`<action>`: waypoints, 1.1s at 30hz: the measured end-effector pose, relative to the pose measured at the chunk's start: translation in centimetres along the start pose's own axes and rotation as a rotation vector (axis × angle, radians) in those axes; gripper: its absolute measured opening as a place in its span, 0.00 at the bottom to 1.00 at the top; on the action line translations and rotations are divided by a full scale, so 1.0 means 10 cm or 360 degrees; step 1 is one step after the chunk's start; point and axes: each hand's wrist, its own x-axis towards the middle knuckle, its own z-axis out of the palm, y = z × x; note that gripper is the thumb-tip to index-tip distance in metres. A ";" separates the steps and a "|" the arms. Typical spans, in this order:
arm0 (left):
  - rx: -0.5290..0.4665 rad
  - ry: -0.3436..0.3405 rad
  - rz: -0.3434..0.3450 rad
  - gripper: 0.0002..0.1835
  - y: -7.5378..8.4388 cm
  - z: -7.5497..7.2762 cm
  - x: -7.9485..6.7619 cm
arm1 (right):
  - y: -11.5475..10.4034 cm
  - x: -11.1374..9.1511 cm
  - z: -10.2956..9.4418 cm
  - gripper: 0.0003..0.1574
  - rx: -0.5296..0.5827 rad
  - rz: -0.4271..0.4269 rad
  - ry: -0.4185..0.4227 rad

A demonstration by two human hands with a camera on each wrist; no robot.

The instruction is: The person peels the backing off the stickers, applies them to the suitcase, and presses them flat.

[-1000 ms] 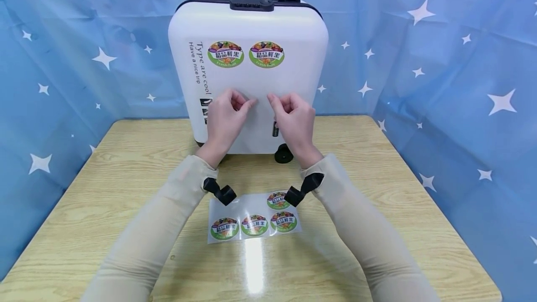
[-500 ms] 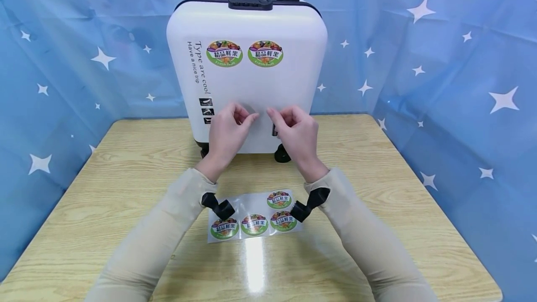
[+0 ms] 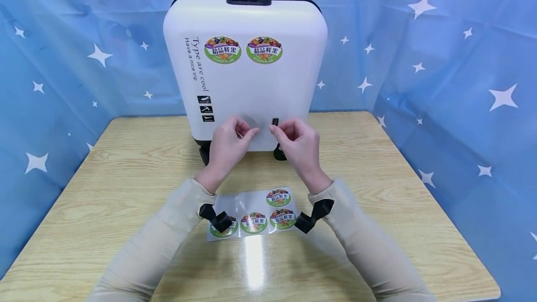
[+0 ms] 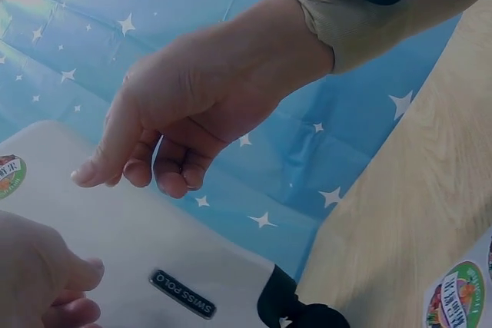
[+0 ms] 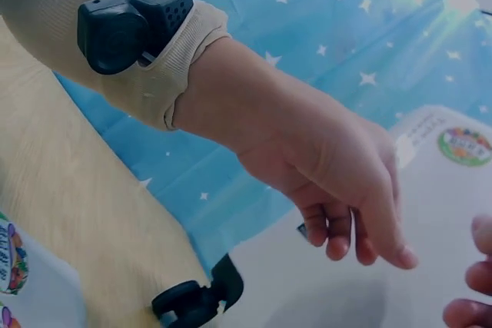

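Observation:
A white suitcase [image 3: 251, 90] stands upright on the table with two oval fruit stickers, a left one [image 3: 223, 50] and a right one [image 3: 265, 50], side by side on its upper front. Before its lower front is my left hand [image 3: 226, 148], thumb extended and fingers loosely curled. Opposite it hovers my right hand [image 3: 301, 148], posed alike near the small black label [image 4: 183, 294]. A gap separates the two thumbs, and nothing shows between the fingers of either hand. Below the wrists lies a sticker sheet [image 3: 245, 203] with several fruit stickers on it.
The wooden table [image 3: 126, 190] carries the suitcase and the sheet. A star-printed blue curtain [image 3: 440, 59] surrounds it at the back and sides. Black wheels, one of them the right wheel [image 3: 279, 154], support the suitcase. Black cameras sit on both sleeves, such as the left camera [image 3: 218, 218].
Both hands have moved down the suitcase front and slightly back from it, from its middle to near its lower edge. The two stickers on the suitcase and the sheet have stayed in place.

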 end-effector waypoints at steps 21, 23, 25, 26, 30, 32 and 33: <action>0.0048 -0.0310 -0.0214 0.10 -0.27 0.24 -0.35 | 0.29 -0.43 -0.09 0.08 -0.0335 0.0444 -0.0325; 0.0063 -0.0327 -0.0240 0.10 -0.29 0.26 -0.38 | 0.32 -0.46 -0.09 0.09 -0.0352 0.0471 -0.0344; 0.0079 -0.0351 -0.0270 0.10 -0.31 0.27 -0.42 | 0.35 -0.50 -0.09 0.09 -0.0358 0.0492 -0.0364; 0.0086 -0.0365 -0.0285 0.10 -0.32 0.27 -0.43 | 0.36 -0.52 -0.09 0.10 -0.0359 0.0503 -0.0373; 0.0142 -0.0443 -0.0311 0.10 -0.36 0.30 -0.49 | 0.40 -0.59 -0.10 0.09 -0.0381 0.0546 -0.0401; 0.0165 -0.0480 -0.0313 0.11 -0.38 0.31 -0.52 | 0.43 -0.63 -0.09 0.09 -0.0403 0.0571 -0.0422; 0.0175 -0.0501 -0.0316 0.11 -0.39 0.32 -0.54 | 0.44 -0.65 -0.08 0.09 -0.0413 0.0593 -0.0436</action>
